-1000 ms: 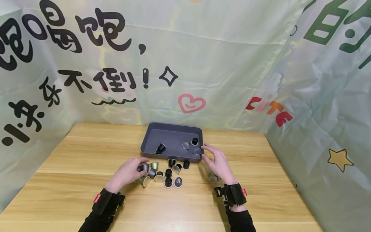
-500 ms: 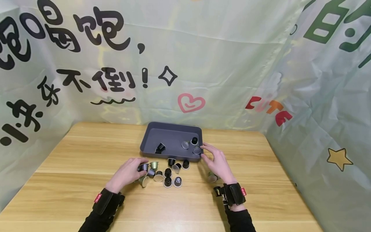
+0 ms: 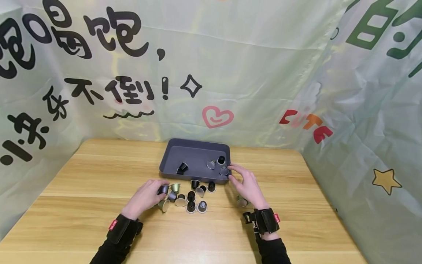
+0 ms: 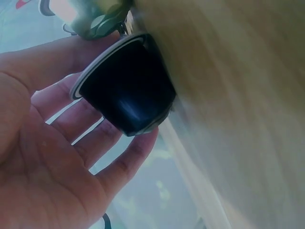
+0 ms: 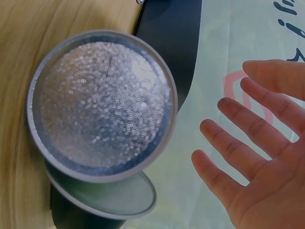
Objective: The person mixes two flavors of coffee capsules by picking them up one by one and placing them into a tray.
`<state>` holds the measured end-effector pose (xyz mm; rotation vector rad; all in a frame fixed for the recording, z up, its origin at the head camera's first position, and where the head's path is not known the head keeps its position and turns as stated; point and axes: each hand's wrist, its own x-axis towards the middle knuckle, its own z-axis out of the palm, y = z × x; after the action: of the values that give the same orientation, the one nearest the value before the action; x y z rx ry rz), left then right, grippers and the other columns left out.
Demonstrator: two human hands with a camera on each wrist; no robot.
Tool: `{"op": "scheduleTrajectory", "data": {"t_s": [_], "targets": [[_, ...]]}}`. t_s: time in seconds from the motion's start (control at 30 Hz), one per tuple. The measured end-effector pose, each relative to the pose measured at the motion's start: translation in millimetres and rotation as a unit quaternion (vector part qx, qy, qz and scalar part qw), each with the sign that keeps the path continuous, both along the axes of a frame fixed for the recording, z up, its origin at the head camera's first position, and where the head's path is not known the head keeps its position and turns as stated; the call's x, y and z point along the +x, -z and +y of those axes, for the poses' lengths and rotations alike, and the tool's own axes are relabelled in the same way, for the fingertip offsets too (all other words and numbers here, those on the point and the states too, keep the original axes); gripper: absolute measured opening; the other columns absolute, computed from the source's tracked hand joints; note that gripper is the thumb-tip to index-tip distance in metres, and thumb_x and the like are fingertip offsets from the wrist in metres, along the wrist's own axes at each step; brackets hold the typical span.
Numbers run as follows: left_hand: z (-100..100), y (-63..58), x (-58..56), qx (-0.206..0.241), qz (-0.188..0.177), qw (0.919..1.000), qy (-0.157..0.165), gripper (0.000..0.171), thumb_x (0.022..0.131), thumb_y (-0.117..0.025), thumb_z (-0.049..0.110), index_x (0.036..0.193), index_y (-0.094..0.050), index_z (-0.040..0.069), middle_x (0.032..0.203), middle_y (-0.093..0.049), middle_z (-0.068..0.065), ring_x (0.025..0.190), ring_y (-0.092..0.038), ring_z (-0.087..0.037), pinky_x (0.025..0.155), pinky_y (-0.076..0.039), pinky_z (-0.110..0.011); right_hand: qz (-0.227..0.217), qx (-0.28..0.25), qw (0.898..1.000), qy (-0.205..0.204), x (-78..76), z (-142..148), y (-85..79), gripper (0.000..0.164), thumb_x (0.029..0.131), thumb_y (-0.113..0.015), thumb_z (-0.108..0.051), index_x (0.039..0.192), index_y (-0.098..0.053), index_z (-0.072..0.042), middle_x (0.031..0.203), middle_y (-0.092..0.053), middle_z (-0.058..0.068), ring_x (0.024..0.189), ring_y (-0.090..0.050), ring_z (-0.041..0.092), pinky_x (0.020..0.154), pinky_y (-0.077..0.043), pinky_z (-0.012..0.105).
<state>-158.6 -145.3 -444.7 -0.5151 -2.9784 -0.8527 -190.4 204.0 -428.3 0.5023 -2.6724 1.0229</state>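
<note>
Coffee capsules in black, purple, green and silver lie about the table. In the head view my left hand [image 3: 145,196] has thumb and index finger around a dark purple capsule [image 3: 163,189]. In the left wrist view a dark capsule [image 4: 128,88] stands before the fingers, which it partly hides. My right hand [image 3: 247,185] is beside the right wall of the grey tray [image 3: 197,179], fingers extended and apart, holding nothing. Near its wrist lie capsules [image 3: 241,201], partly hidden by the hand; the right wrist view shows one silver lid [image 5: 102,105] close up.
Inside the tray are black capsules [image 3: 182,168] at the left and several capsules [image 3: 221,160] at the right. In front of it a cluster, including a green capsule [image 3: 175,188] and a silver-grey capsule [image 3: 202,207], lies on the wooden table [image 3: 280,172]. A printed cloth hangs behind.
The purple capsule at my left fingers has tilted and shifted slightly; the left hand itself has hardly moved. My right hand stays in place by the tray.
</note>
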Motion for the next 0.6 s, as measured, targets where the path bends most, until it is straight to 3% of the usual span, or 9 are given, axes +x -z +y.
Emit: {"op": "scheduleTrajectory", "data": {"t_s": [0.43, 0.6], "targets": [[-2.1, 0.1, 0.7, 0.006, 0.014, 0.9998, 0.011, 0.042, 0.082, -0.073, -0.004, 0.123, -0.065, -0.004, 0.111, -0.073, -0.022, 0.093, -0.071, -0.032, 0.082, -0.061, -0.048, -0.001, -0.001, 1.000, -0.003, -1.0, 0.5, 0.3, 0.038, 0.093, -0.069, -0.012, 0.131, -0.065, -0.006, 0.141, -0.061, 0.018, 0.132, -0.057, 0.039, 0.112, -0.044, 0.059], [-2.9, -0.6, 0.4, 0.007, 0.006, 0.9999, 0.010, 0.041, 0.084, -0.072, -0.002, 0.125, -0.064, -0.003, 0.105, -0.074, -0.019, 0.079, -0.067, -0.019, 0.069, -0.058, -0.031, -0.007, -0.001, 1.000, 0.000, -0.6, 0.9, 0.3, 0.038, 0.094, -0.069, -0.012, 0.131, -0.065, -0.005, 0.142, -0.061, 0.017, 0.132, -0.057, 0.039, 0.113, -0.043, 0.060]]}}
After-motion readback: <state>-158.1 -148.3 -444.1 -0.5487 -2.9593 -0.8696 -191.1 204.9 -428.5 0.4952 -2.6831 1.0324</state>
